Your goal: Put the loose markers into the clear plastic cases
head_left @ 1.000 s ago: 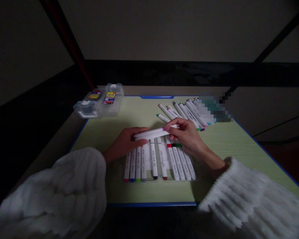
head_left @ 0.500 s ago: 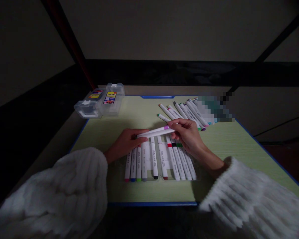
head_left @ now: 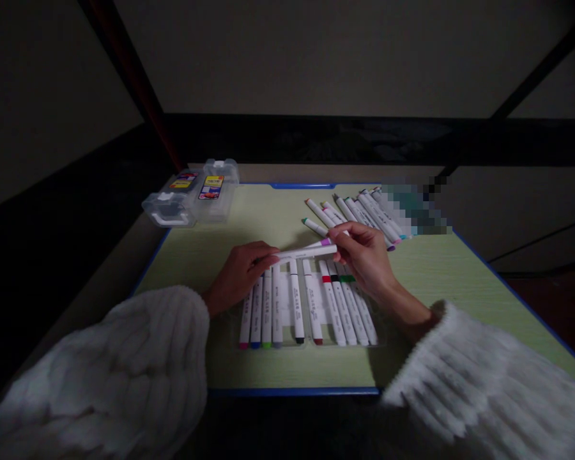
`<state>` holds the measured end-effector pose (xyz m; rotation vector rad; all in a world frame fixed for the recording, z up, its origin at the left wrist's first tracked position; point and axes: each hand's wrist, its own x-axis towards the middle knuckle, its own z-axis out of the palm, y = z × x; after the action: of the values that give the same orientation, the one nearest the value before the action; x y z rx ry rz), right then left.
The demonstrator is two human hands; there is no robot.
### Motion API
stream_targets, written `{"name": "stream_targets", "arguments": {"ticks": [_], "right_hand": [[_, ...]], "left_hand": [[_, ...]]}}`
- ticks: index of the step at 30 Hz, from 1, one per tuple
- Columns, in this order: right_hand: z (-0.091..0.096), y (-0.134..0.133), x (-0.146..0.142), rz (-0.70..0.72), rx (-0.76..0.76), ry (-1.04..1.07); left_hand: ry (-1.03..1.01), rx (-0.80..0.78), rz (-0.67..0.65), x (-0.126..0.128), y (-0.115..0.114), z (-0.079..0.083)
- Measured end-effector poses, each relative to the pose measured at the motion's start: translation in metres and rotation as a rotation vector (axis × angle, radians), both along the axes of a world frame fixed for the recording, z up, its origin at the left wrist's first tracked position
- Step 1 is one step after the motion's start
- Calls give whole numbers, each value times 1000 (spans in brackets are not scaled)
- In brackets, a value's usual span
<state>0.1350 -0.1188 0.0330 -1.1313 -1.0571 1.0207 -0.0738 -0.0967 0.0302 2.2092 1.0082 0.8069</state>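
Two hands in fluffy white sleeves are holding a white marker (head_left: 306,252) level, just above a row of markers (head_left: 297,306) lying side by side on a pale green table (head_left: 268,217). The left hand (head_left: 239,275), fingers curled, is pinching its left end. The right hand (head_left: 364,259) is pinching its right end, with a purple-banded marker (head_left: 324,243) alongside (grip unclear). Loose markers (head_left: 359,214) are lying beyond.

text readable: none | white marker barrels (head_left: 297,306) lying in a row: small dark print along each, too small to make out | clear plastic box (head_left: 191,191): yellow and dark stickers on top, lettering too dim to read
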Motion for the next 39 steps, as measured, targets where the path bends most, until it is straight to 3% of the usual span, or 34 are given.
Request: {"name": "stream_targets", "arguments": {"ticks": [9,14,21,28,34,39], "right_hand": [[-2,0,2,29,108,-66],[0,2,3,27,111,14],[1,5,7,52,90,169],[-1,4,7,203,11,150],[-5,0,5,413,-77,15],[-9,0,5,490,-91,-81]], "left_hand": [[-47,-43,65,-1,3,-4],[-100,-151,42,-1,4,-4],[-201,-351,149,2,4,-1],[-328,-489,197,2,4,-3],[-332,-462,183,1,5,-3],[-326,-449,171,2,5,-4]]}}
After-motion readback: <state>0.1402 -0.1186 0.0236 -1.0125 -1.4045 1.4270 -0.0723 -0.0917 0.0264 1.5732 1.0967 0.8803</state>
